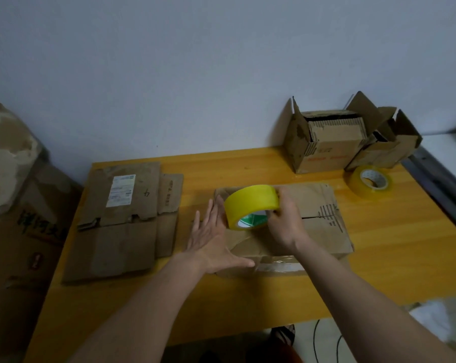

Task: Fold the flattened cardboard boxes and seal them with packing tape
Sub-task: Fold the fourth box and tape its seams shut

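Right hand (284, 221) grips yellow tape (250, 205) over the worn box (318, 221)
Left hand (211, 231), fingers straight, presses the box's left side, which it hides; clear tape shines on its near face

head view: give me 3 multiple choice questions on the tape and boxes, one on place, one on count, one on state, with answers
1. Where does the second tape roll lie?
A. on the flattened cardboard
B. on the table beside the open boxes
C. on the floor

2. How many tape rolls show?
A. one
B. two
C. three

3. What is the left hand doing?
A. pressing open on the folded box
B. gripping a roll
C. hanging idle

Answers:
1 B, it lies by the open boxes.
2 B, that one plus the yellow roll in the right hand.
3 A, fingers straight on the cardboard.
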`<state>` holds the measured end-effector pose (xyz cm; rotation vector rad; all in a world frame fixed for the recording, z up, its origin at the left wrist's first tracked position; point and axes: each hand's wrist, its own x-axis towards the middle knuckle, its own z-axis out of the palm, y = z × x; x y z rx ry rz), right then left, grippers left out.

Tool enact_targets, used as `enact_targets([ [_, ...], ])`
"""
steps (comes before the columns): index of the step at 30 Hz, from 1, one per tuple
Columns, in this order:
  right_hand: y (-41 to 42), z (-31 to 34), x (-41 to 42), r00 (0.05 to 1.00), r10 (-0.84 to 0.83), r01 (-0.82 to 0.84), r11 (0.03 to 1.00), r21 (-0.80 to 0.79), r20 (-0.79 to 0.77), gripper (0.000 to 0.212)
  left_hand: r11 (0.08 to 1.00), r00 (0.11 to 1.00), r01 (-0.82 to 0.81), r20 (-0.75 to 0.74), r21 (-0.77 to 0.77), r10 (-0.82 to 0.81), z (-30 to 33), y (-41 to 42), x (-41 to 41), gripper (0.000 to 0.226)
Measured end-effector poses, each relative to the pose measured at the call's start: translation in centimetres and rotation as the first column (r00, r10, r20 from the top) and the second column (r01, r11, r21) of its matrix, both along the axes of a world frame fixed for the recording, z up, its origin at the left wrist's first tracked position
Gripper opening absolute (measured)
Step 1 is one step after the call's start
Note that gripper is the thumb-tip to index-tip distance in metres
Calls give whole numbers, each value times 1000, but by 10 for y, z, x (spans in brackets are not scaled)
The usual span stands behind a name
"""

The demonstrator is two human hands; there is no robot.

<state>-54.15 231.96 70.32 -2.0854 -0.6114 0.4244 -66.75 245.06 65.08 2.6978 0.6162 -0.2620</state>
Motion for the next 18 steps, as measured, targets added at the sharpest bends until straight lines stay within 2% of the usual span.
enact_targets([
  [2, -18, 2, 14, 986, 14, 4, 994, -107, 163, 55, 1000, 1000, -3, -19, 0, 3, 2, -1, -2, 151],
  [4, -39, 6, 33, 907, 42, 57, 973, -222, 419, 62, 1000, 999, 6, -33, -6, -6, 6, -4, -2, 149],
  [5, -47, 6, 41, 877, 38, 91, 966, -243, 478, 62, 1000, 999, 14, -38, -5, -14, 7, -6, 0, 149],
  [7, -53, 2, 47, 897, -46, 150, 967, -205, 439, 63, 1000, 998, 22, -55, 10, -21, 9, -10, 4, 147],
  [9, -51, -5, 45, 941, -164, 207, 971, -119, 297, 57, 998, 997, 32, -71, 51, -29, 11, -11, 8, 146],
  [12, -48, -15, 38, 949, -316, 316, 947, 61, -1, 26, 987, 993, 82, -95, 142, -69, 11, -9, 8, 143],
  [13, -48, -18, 37, 945, -325, 328, 941, 88, -42, 22, 981, 992, 100, -95, 165, -86, 10, -10, 9, 142],
  [15, -47, -18, 38, 956, -290, 293, 952, 83, -48, 15, 976, 990, 119, -97, 185, -103, 9, -10, 11, 140],
  [18, -46, -12, 42, 964, -265, 262, 958, 115, 14, 18, 973, 989, 117, -114, 201, -95, 8, -8, 11, 141],
])
